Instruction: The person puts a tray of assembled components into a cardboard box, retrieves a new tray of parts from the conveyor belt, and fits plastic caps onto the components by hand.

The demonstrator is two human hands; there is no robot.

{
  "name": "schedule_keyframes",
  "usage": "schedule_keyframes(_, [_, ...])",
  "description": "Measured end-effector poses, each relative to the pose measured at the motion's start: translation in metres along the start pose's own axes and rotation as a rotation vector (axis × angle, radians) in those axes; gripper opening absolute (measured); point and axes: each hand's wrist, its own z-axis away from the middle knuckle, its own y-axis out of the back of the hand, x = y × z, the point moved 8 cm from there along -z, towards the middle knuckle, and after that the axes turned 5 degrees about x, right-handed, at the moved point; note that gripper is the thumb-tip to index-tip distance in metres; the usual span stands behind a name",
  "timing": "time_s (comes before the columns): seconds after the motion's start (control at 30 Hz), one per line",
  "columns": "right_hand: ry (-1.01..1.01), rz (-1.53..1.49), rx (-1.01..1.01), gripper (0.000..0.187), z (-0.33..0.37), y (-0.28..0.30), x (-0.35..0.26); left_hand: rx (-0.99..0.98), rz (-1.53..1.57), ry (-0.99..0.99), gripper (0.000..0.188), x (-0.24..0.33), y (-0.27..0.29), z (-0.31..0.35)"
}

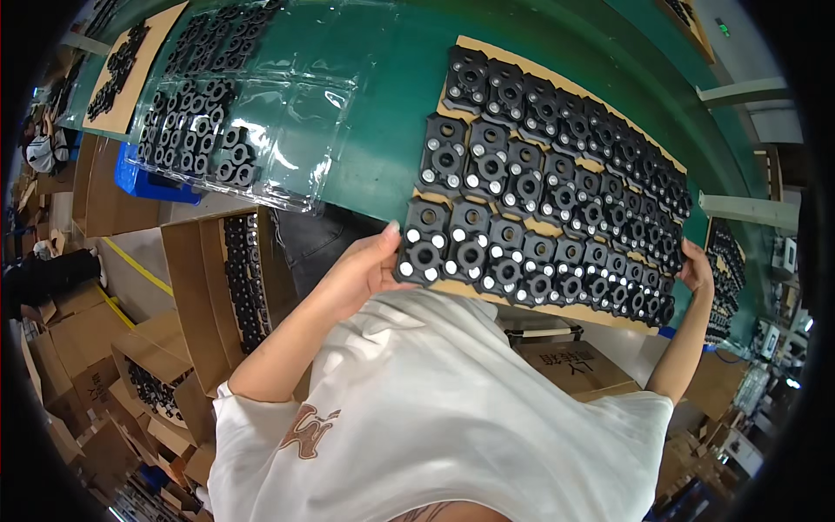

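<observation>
A brown cardboard sheet (565, 311) is in front of me at the green table. It carries three long rows of black moulded parts (526, 187), each with a round hole and shiny silver round pieces. At the sheet's near left corner my left hand (361, 268) is closed, its thumb up beside the end part and its fingers partly hidden below. My right hand (696, 268) is closed round the opposite end, fingers curled at the edge. The sheet is slightly tilted; whether it touches the table cannot be made out.
On the green table (378, 96), a clear plastic tray (300, 130) holds black ringed parts. Another loaded cardboard sheet (156, 43) lies farther left. An open carton (196, 287) with black parts stands at my left, near a blue bin (156, 184). Another carton (565, 365) is below the sheet.
</observation>
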Motion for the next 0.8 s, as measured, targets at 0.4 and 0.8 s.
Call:
schedule_keyframes(0.4, [0.063,-0.009,-0.001,0.033,0.031,-0.026,-0.006,-0.041,-0.042,0.007,0.061,0.041,-0.040,-0.052])
schedule_keyframes(0.8, [0.193,0.025,0.027,0.045,0.049,-0.005,0.009,0.103,-0.246,-0.035,0.045,0.066,-0.067,-0.067])
